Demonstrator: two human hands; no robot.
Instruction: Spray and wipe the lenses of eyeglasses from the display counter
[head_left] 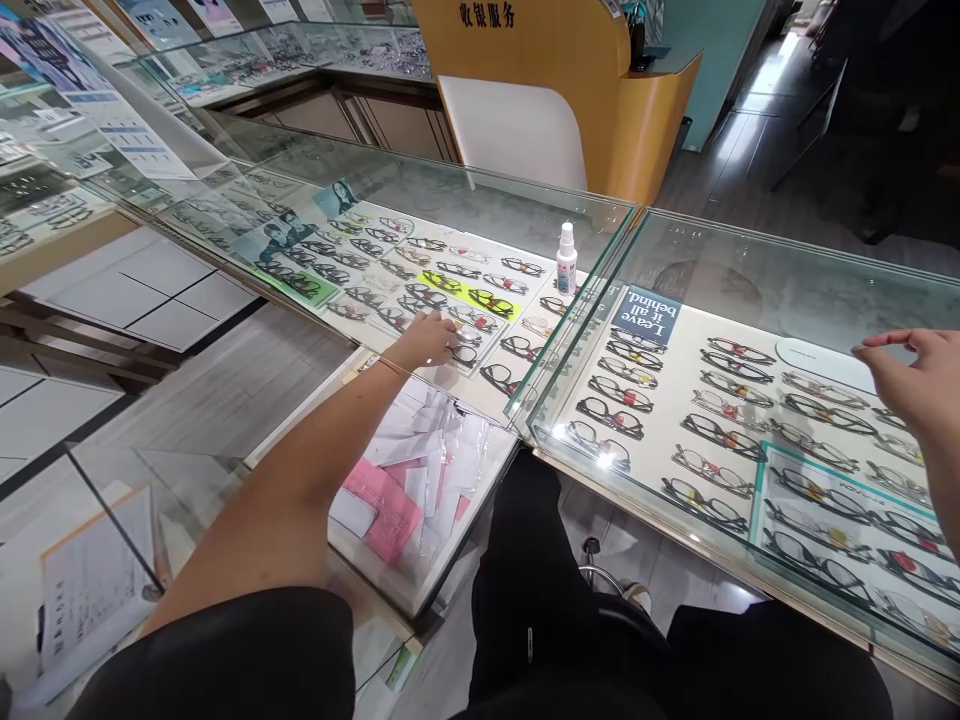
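Note:
My left hand (429, 340) reaches into the left glass display case (420, 190) from its open back, fingers curled on a pair of eyeglasses (463, 350) in the front row of the white tray. Rows of other frames lie around it, some on a yellow-green strip (469, 292). My right hand (911, 380) hovers over the top glass of the right display case (750, 270), fingers loosely spread, holding nothing. Under that glass lie more rows of glasses (720, 435).
A small white spray bottle (566, 258) stands on the left case's glass. An open drawer (420, 480) with papers and pink slips sits below the left case. A yellow cashier counter (570, 90) stands behind. My dark-trousered legs (540, 590) are below.

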